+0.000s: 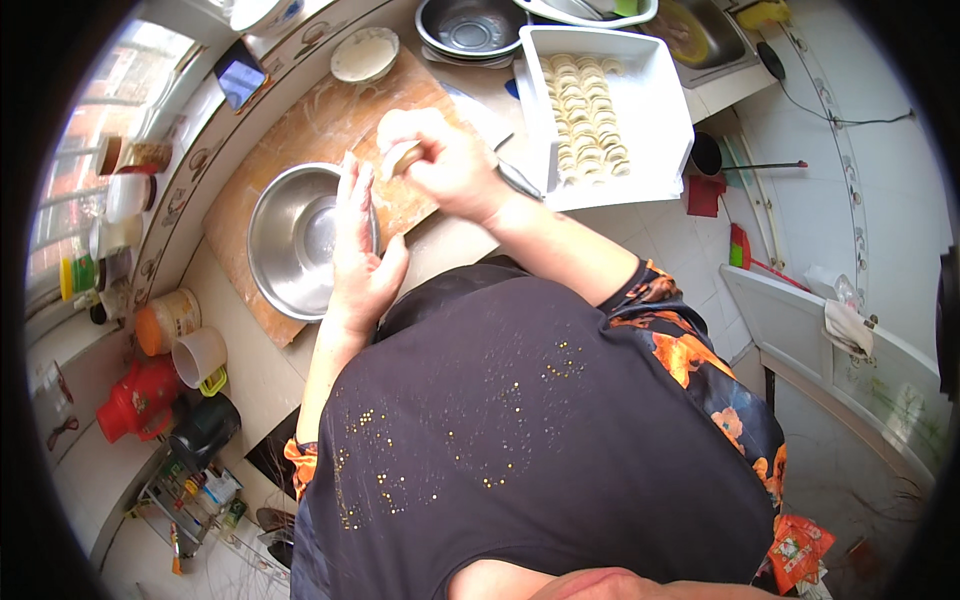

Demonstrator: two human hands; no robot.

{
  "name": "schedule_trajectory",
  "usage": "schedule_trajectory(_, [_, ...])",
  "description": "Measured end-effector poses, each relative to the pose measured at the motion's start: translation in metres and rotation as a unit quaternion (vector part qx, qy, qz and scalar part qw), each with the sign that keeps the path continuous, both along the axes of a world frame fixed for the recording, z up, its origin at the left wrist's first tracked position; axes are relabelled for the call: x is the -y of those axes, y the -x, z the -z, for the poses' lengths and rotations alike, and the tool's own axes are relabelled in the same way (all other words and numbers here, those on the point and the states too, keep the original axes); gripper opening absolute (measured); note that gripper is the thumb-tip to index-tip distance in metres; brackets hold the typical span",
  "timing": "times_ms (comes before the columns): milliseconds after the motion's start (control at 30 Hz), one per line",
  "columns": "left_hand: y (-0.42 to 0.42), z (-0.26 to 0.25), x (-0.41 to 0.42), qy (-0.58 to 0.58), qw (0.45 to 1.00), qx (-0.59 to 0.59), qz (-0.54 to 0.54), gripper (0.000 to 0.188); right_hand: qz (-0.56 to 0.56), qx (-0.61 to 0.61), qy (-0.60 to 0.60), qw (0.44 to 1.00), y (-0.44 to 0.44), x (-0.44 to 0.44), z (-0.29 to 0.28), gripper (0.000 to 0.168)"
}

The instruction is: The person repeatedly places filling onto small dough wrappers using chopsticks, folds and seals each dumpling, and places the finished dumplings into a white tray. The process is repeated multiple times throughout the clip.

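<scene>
My right hand (442, 161) holds a folded dumpling (401, 159) between thumb and fingers, above the floured wooden board (300, 135). My left hand (364, 247) is upright and flat beside it, fingers together and thumb apart, with nothing in it. It covers the right rim of a steel bowl (281, 240), whose visible inside looks bare apart from shine. Rows of shaped dumplings (585, 120) lie in a white plastic tray (652, 191) to the right. A small bowl (365, 55) with pale contents, probably flour, stands at the board's far edge.
A cleaver (480, 112) and another dark-handled tool (519, 180) lie between board and tray. A dark metal basin (471, 30) stands behind, near the sink (720, 45). A phone (240, 76) leans by the window ledge. Jars, a plastic container (199, 356) and a red thermos jug (139, 401) stand left.
</scene>
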State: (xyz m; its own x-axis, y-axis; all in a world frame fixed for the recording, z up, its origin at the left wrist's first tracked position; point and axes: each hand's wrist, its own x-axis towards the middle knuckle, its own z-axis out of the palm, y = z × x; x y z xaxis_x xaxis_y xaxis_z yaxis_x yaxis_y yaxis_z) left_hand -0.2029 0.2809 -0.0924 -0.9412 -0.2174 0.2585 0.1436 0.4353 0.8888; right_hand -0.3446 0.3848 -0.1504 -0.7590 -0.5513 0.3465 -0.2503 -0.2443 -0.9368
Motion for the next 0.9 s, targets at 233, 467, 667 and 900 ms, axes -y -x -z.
schedule_trajectory(233, [-0.025,0.010,0.014,-0.145,0.985,0.085,-0.042,0.054,0.260,-0.057,-0.239,0.934,0.171,-0.163,0.052,0.032])
schedule_trajectory(467, [-0.029,0.004,0.013,-0.177,0.967,0.134,-0.125,0.046,0.397,-0.048,-0.512,0.760,0.265,-0.237,0.127,0.025])
schedule_trajectory(667, [-0.035,-0.001,0.009,-0.189,0.952,0.180,-0.163,0.046,0.385,-0.065,-0.567,0.726,0.284,-0.232,0.139,0.030])
schedule_trajectory(900, [-0.045,0.001,0.008,-0.206,0.945,0.177,-0.181,0.044,0.377,-0.067,-0.537,0.752,0.281,-0.219,0.142,0.047])
